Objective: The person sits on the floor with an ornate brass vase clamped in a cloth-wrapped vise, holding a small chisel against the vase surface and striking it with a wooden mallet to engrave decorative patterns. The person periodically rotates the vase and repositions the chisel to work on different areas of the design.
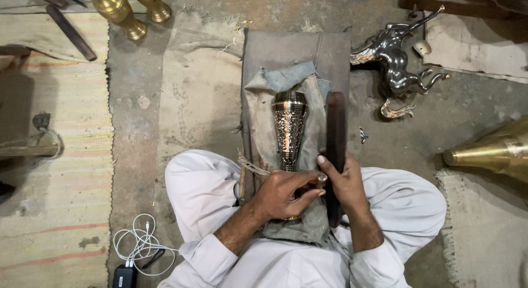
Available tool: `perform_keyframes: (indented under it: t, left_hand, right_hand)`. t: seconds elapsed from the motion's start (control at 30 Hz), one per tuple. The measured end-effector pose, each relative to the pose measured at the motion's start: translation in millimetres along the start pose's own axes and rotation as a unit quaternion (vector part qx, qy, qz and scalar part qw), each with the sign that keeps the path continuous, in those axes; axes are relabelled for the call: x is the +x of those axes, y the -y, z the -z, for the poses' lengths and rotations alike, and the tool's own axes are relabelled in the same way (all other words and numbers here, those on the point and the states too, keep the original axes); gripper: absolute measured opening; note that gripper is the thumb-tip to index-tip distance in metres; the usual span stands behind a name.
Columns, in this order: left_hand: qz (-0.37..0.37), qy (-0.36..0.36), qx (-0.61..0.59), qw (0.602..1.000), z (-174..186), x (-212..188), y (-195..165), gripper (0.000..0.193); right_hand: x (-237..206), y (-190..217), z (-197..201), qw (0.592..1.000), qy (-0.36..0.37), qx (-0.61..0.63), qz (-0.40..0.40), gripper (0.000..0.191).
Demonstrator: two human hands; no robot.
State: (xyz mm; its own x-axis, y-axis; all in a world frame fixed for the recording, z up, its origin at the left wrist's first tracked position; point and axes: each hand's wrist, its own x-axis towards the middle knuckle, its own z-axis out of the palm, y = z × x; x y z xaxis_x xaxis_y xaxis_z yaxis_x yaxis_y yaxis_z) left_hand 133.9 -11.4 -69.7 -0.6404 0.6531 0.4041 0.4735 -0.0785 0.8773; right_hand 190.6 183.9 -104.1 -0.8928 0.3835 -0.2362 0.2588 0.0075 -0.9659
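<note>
A grey cloth pad (297, 51) on the workshop floor bears an engraved brass vase (289, 128), lying lengthwise. At its near end, the left hand (286, 192) pinches a small tool against the vase's base; beside it, the right hand (344, 180) grips a dark wooden stick (336, 128).

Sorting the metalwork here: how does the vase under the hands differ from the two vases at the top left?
The engraved vase lies on grey cloth, dark-patterned, with the left hand at its base. The two vases look plain gold and lie untouched beside a striped mat. All look like brass.
</note>
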Motion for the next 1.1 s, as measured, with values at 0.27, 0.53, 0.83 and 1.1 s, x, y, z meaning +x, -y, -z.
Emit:
perform_keyframes:
  t: [0.27,0.53,0.83,1.1]
  left_hand:
    - [0.008,0.006,-0.014,1.0,-0.3,3.2,2.6,0.034]
    - [-0.015,-0.011,0.019,1.0,-2.0,5.7,3.0,0.032]
    - [-0.108,-0.074,0.061,0.989,-2.5,-0.1,2.6,0.029]
    - [-0.077,-0.11,0.016,0.991,-1.4,-4.8,4.5,0.029]
  right_hand:
    - [8.1,-11.8,3.3,0.999,-0.034,-0.028,0.004,0.027]
    - [16.0,12.3,2.8,0.999,-0.016,-0.004,0.034,0.03]
    - [102.2,96.7,-24.4,0.982,0.104,-0.112,0.111,0.046]
    - [110.5,119.8,-41.5,0.881,0.044,-0.435,0.181,0.062]
